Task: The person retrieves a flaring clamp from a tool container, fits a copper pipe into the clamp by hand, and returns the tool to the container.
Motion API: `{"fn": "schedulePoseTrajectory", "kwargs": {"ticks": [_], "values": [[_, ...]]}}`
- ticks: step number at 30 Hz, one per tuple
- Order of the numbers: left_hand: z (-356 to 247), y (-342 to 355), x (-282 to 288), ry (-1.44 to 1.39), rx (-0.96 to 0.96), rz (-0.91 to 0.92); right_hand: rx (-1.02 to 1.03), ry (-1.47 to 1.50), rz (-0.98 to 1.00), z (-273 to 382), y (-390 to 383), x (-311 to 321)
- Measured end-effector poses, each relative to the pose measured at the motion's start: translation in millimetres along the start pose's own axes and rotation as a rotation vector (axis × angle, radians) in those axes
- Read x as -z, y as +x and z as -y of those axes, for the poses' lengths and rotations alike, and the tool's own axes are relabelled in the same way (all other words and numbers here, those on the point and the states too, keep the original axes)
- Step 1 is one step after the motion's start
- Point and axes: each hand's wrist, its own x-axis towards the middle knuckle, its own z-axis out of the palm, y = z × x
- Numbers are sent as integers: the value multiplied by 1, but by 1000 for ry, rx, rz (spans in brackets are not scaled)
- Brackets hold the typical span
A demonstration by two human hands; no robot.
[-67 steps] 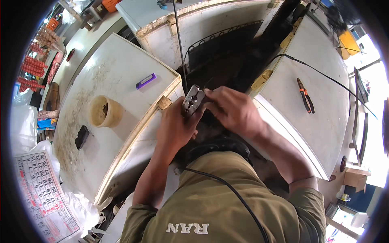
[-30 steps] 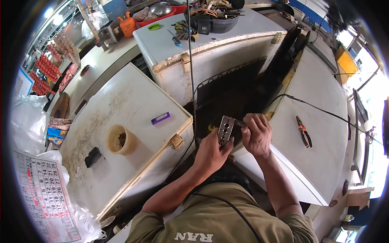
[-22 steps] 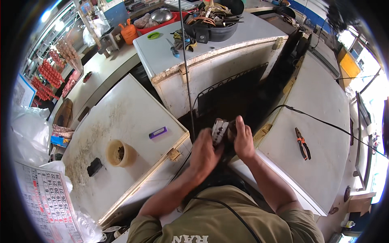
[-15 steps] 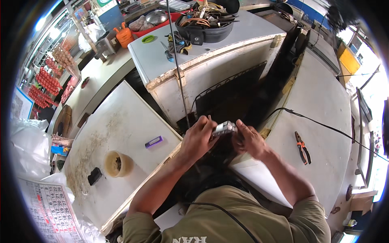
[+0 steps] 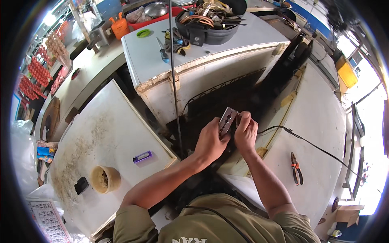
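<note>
Head view looks down on a small flat metal plate with holes, held up over the dark gap between several white appliance cabinets. The left hand grips the plate from below and to the left, thumb and fingers pinching its lower end, so the plate stands tilted with its upper end pointing away from the person. The right hand is closed against the plate's right edge, its fingertips pressed to the metal; what else those fingers may hold I cannot tell.

Just behind the grip a black wire grille runs along the back of the far cabinet. A thin vertical rod or cable rises to the left of the grip. To the right of the right wrist a black cord trails across the white cabinet top, and further right on that top lie orange-handled pliers.

Left of the grip, on another white top, rest a small purple lighter-shaped item, a tan cup and a small black object. Well beyond the grip, the far cabinet carries a blue-handled screwdriver and a black basin full of tools.
</note>
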Motion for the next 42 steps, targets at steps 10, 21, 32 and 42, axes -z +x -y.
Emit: {"fn": "schedulePoseTrajectory", "kwargs": {"ticks": [10, 21, 32, 42], "values": [[64, 47, 38, 274, -368, -65, -1057, 1017, 575, 20, 40, -17], [101, 88, 57, 223, 38, -44, 99, -350, 549, -15, 380, -88], [129, 86, 89, 522, 57, 155, 228, -1027, 374, -5, 772, -413], [136, 91, 91, 443, 50, 196, 96, -1131, 369, -13, 761, -428]]}}
